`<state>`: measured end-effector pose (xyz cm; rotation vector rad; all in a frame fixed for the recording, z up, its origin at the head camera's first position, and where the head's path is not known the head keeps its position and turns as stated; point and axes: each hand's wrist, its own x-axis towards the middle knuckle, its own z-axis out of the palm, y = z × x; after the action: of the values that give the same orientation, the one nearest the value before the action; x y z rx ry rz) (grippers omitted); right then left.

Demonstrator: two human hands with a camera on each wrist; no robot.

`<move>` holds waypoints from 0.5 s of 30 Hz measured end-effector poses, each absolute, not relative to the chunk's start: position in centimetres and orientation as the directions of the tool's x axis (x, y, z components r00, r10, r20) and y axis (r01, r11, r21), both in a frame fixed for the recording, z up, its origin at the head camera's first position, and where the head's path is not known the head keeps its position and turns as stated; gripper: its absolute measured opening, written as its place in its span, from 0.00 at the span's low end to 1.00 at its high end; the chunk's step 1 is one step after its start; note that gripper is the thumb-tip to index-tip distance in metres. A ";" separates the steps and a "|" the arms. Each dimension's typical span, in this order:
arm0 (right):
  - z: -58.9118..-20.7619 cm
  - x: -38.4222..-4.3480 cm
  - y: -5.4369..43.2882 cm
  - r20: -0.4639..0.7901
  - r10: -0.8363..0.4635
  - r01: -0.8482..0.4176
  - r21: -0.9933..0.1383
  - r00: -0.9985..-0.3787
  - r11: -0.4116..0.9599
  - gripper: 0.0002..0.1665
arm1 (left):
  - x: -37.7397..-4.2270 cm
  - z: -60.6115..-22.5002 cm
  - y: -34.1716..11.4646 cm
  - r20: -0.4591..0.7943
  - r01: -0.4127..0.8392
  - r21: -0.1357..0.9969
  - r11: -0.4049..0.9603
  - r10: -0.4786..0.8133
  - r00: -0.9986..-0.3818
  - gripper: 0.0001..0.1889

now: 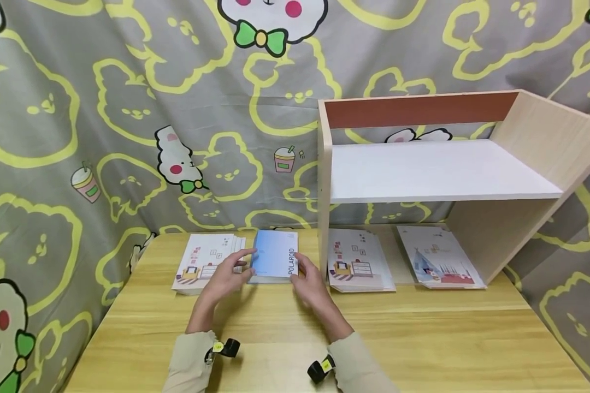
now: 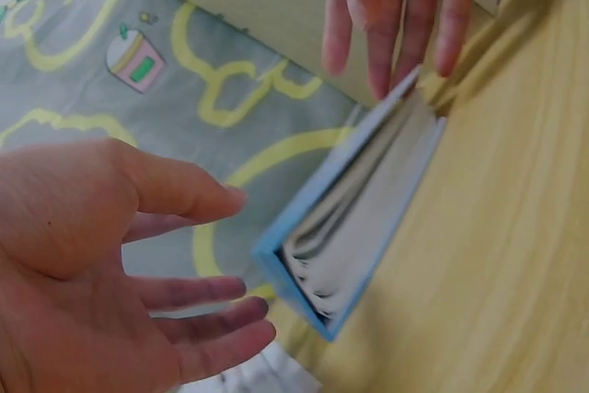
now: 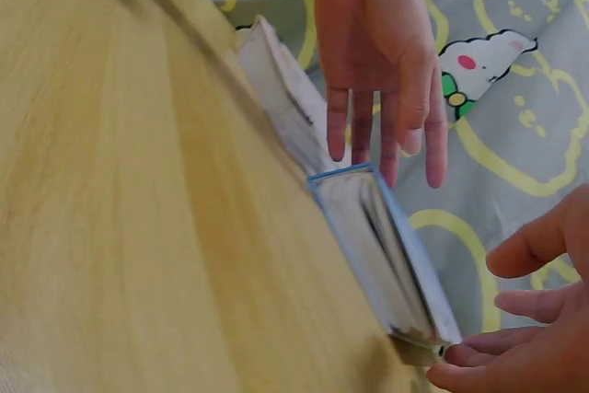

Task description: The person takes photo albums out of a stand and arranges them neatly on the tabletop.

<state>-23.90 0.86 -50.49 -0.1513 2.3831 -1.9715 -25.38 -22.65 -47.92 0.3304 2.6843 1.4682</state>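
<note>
A light-blue, thick album [image 1: 275, 254] lettered POLAROID lies face up on the table, left of the shelf. My left hand [image 1: 228, 278] is at its left side with the fingers loosely spread. At the right side is my right hand [image 1: 311, 281], its fingers relaxed and close to the edge. In the left wrist view a gap shows between my left hand [image 2: 101, 273] and the album [image 2: 368, 200], whose page edges face the camera. From the right wrist view, fingers of my right hand [image 3: 534, 329] are by the album's near corner; whether they touch it I cannot tell.
A stack of white illustrated books [image 1: 204, 262] lies left of the album. The wooden shelf unit [image 1: 442, 169] stands on the right, with a similar white stack [image 1: 356, 259] and another illustrated book stack [image 1: 440, 256] below its white board. A patterned curtain hangs behind the table [image 1: 270, 338].
</note>
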 end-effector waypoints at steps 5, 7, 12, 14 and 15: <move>-49.2 -23.2 1.5 0.032 -0.167 -0.057 -0.987 -0.985 0.148 0.39 | -24.8 -47.0 -22.8 0.120 0.240 0.787 0.569 0.241 -0.963 0.26; -48.7 -23.0 1.8 0.042 -0.191 -0.065 -0.991 -0.981 0.118 0.38 | -24.6 -46.5 -22.6 0.148 0.273 0.773 0.573 0.255 -0.956 0.25; -47.6 -22.2 2.6 0.059 -0.236 -0.078 -0.994 -0.970 0.073 0.36 | -24.3 -45.9 -21.9 0.174 0.304 0.796 0.523 0.284 -0.943 0.23; -47.4 -21.8 3.1 0.066 -0.242 -0.087 -0.993 -0.968 0.077 0.36 | -24.3 -45.8 -21.6 0.186 0.319 0.817 0.480 0.304 -0.934 0.23; -47.3 -21.6 3.4 0.069 -0.242 -0.091 -0.993 -0.968 0.080 0.35 | -24.3 -45.9 -21.4 0.195 0.329 0.825 0.460 0.315 -0.929 0.22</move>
<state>-21.64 3.36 -47.31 -0.3448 2.2224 -2.0280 -24.32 -21.36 -45.87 0.5941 2.6969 1.5283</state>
